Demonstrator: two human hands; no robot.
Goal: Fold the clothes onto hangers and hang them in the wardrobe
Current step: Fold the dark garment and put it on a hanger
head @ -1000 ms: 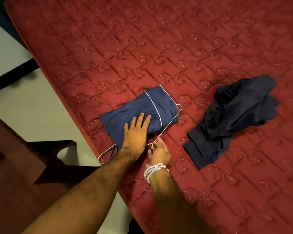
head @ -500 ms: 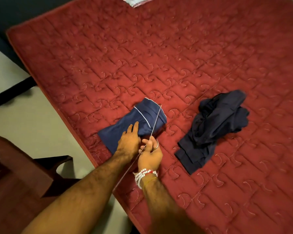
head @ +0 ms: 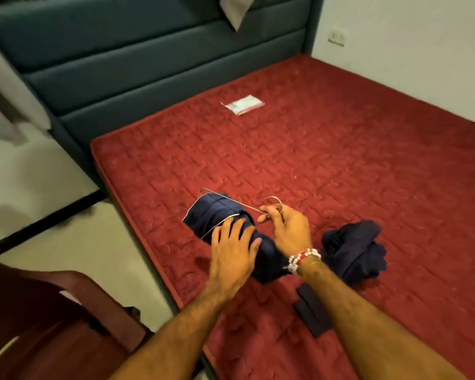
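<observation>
Lifted from where it lay flat on the bed [head: 340,160] a second ago, the wire hanger [head: 231,200] is now tipped up, with the folded navy garment [head: 211,215] wrapped round its bar. My right hand [head: 288,229] pinches the wire just under the hook, fingers curled tight on it. My left hand [head: 232,256] lies on the garment beside it, fingers spread and fairly straight, pressing the cloth. A heap of dark clothes [head: 351,250] sits just right of my right wrist; a white packet [head: 243,104] lies well beyond my fingers.
</observation>
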